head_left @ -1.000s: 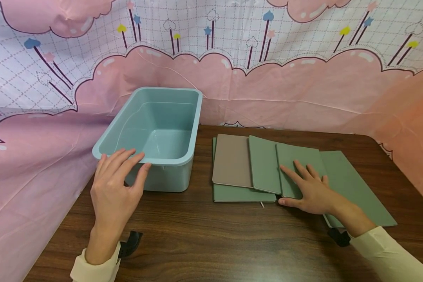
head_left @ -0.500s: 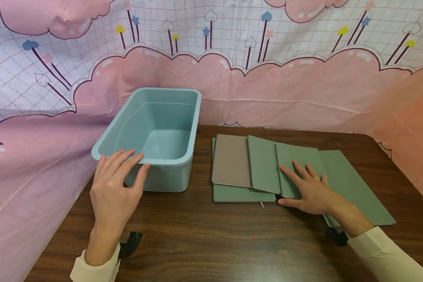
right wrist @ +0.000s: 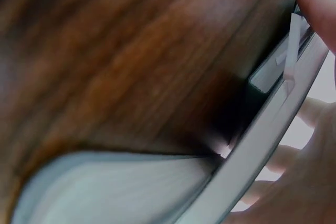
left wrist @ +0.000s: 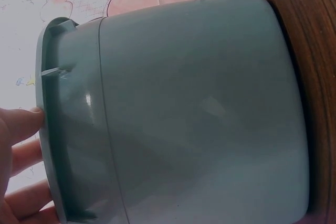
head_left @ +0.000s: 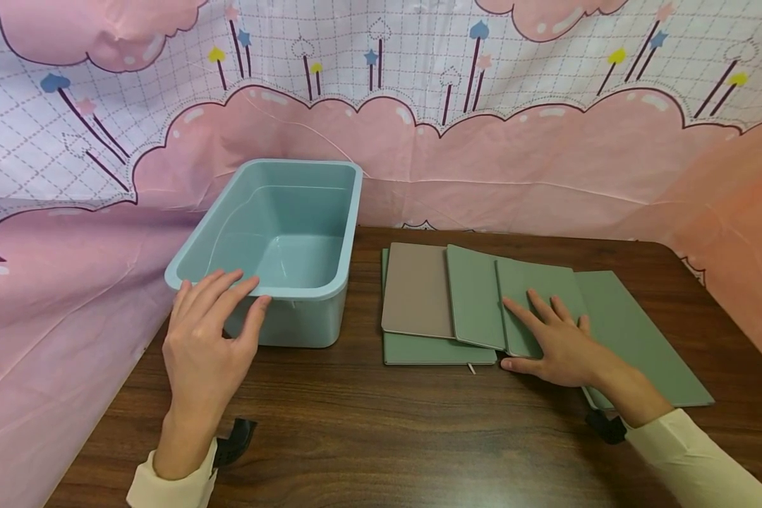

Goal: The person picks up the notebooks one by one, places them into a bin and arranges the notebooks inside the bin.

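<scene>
My left hand point(head_left: 209, 339) is at the near rim of a light-blue plastic bin point(head_left: 305, 291), fingers loosely bent over it. In the left wrist view, the thumb tip point(left wrist: 35, 115) meets the rim edge, beside the bin's smooth outer wall point(left wrist: 205, 114). With fingers spread, my right hand point(head_left: 561, 349) rests on a green notebook point(head_left: 521, 279), its thumb by the near left corner. That notebook overlaps another green notebook point(head_left: 476, 296) and a larger green one point(head_left: 641, 353). In the right wrist view, page edges point(right wrist: 262, 124) run beneath the hand.
A taupe notebook point(head_left: 419, 289) lies on a further green notebook point(head_left: 432, 351), from which a short ribbon point(head_left: 472, 368) sticks out. Everything stands on a dark wooden table point(head_left: 368, 430). A pink patterned cloth point(head_left: 521, 162) hangs behind and along the left side.
The view has shifted very slightly. Both hands, the bin and the notebooks keep their places.
</scene>
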`<act>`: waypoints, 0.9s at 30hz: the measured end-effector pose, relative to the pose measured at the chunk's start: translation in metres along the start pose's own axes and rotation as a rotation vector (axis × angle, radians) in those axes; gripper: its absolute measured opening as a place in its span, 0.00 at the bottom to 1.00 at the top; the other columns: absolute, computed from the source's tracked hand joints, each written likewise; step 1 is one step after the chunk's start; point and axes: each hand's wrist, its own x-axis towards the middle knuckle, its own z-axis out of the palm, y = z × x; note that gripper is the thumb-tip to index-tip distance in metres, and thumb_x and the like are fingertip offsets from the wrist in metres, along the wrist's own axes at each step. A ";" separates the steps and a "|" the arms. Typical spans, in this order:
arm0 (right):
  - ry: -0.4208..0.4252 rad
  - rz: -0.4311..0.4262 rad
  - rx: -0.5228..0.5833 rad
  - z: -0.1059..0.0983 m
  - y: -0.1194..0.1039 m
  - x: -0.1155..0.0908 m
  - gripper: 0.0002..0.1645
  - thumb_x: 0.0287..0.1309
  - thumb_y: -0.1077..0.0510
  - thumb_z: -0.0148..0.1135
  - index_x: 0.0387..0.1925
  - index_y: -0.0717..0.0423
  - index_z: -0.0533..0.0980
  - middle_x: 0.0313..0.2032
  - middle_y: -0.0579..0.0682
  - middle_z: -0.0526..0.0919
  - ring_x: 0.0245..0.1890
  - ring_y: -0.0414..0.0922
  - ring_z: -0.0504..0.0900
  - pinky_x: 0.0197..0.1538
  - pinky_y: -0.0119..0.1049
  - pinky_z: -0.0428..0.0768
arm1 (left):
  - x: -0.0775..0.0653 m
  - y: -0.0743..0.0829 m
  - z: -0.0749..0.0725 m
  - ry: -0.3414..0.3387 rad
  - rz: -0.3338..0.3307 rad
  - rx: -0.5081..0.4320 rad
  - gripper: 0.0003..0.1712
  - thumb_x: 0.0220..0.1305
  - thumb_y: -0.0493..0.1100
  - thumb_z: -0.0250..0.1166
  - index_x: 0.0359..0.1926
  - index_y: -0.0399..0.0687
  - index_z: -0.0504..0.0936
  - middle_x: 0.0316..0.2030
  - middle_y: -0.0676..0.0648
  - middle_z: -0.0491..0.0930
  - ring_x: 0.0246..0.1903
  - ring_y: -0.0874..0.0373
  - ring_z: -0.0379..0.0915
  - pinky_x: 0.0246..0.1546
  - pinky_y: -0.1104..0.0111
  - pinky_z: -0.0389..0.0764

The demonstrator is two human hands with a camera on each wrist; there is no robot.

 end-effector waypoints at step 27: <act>-0.046 -0.043 0.026 -0.014 -0.008 -0.004 0.57 0.67 0.28 0.65 0.85 0.47 0.54 0.80 0.77 0.52 0.73 0.89 0.52 0.60 0.85 0.66 | -0.002 -0.007 -0.002 0.001 0.018 -0.009 0.15 0.63 0.44 0.76 0.50 0.45 0.92 0.52 0.39 0.90 0.60 0.36 0.82 0.74 0.35 0.66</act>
